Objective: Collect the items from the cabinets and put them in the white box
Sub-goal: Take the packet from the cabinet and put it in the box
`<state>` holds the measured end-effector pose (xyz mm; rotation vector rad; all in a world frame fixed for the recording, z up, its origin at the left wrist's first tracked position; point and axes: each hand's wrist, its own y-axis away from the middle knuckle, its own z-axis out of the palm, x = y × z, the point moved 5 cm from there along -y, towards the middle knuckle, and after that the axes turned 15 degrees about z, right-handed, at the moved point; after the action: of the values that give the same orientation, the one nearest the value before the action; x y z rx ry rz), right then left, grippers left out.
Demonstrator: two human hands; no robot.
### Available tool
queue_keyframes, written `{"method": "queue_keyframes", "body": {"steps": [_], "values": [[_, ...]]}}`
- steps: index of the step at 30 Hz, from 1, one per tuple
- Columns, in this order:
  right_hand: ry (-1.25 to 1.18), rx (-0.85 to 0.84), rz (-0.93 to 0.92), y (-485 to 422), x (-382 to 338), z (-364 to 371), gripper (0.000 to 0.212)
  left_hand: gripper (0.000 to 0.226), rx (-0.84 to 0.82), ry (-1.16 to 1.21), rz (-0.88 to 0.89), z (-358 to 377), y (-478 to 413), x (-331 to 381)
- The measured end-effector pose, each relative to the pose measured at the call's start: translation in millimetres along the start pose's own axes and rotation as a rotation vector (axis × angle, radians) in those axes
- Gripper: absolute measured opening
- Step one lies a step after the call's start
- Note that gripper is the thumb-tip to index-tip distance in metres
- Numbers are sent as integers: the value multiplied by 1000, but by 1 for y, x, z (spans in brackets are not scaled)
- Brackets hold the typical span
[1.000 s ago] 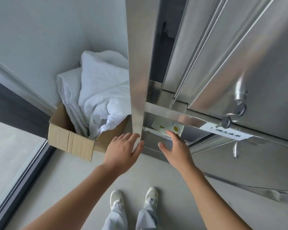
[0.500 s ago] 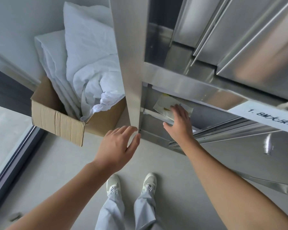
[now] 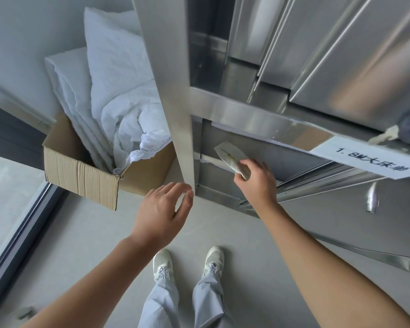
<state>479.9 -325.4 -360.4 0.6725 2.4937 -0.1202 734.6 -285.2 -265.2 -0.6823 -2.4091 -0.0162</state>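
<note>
The right hand (image 3: 256, 183) pinches a pale flat packet (image 3: 231, 156) just inside the open steel cabinet (image 3: 246, 114). The left hand (image 3: 163, 209) hangs loosely spread beside it — the linen-filled cardboard box (image 3: 81, 171) sits beyond it, leftward.

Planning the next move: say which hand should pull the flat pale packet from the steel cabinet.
Right. The right hand grips the flat pale packet inside the steel cabinet; the left hand hovers open outside, holding nothing.
</note>
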Motion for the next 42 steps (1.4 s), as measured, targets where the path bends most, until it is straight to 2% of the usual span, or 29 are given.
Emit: {"method": "queue_keyframes", "body": {"steps": [4,13,17,21,26,32,35,39,42], "values": [[-213,-108,118,33,-12,-20,14,33,29,-7,-8,-22,7,9],[-554,-340,162,147,-73,-90,18,36,-6,-125,53,-89,44,53],[-689,-416,249,173,-88,-112,16,36,-36,-185,134,-116,62,75],[-765,-447,221,183,-108,-135,13,35,20,-211,98,-142,75,82],[-776,-399,120,172,-145,-179,10,31,170,-185,113,-170,56,101],[-779,-271,70,163,-172,-220,10,31,189,-179,254,-195,21,108],[-785,-191,123,170,-173,-226,12,27,143,-151,320,-202,8,104],[-812,-51,261,191,-166,-226,18,34,31,-71,409,-199,-4,97],[-852,39,374,218,-161,-220,4,37,-65,-8,501,-191,-4,93]]}}
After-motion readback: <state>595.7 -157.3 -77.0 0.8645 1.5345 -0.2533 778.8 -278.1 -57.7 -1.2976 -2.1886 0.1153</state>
